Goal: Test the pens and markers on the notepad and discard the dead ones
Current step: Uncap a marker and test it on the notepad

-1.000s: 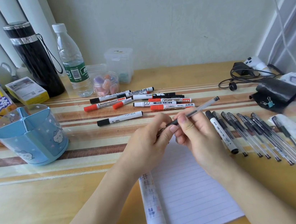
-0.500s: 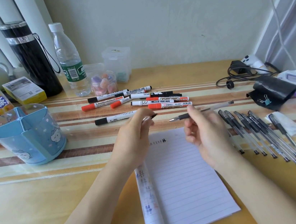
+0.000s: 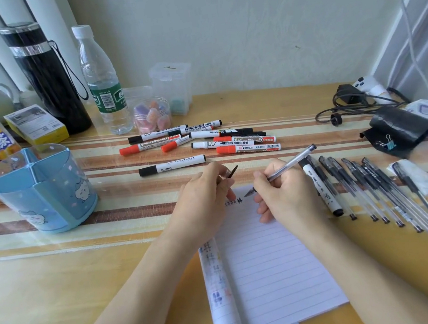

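Fingers (image 3: pixel 260 179) of the right hand (image 3: pixel 285 196) are curled round a clear pen (image 3: pixel 291 161) in a writing grip. Its tip sits just above the top edge of the notepad (image 3: pixel 270 268), beside a short line of dark test marks (image 3: pixel 233 202). The left hand (image 3: pixel 202 204) rests on the notepad's upper left corner and pinches the pen's dark cap (image 3: pixel 232 172) between thumb and fingertips, the cap's clip sticking out to the right.

The notepad lies on the counter (image 3: pixel 59 277) in front of the person, its left margin showing faded coloured scribbles. Just right of the right hand lies a white marker (image 3: pixel 320 188) with a black cap, then a row of capped black pens (image 3: pixel 374 187) side by side. Beyond the hands one black-capped marker (image 3: pixel 172 165) lies alone, and behind it is a loose pile of red and black whiteboard markers (image 3: pixel 204 141). A blue divided pen holder (image 3: pixel 42 189) stands at the left, with a black flask (image 3: pixel 47 80) and a water bottle (image 3: pixel 103 81) behind it near the wall.
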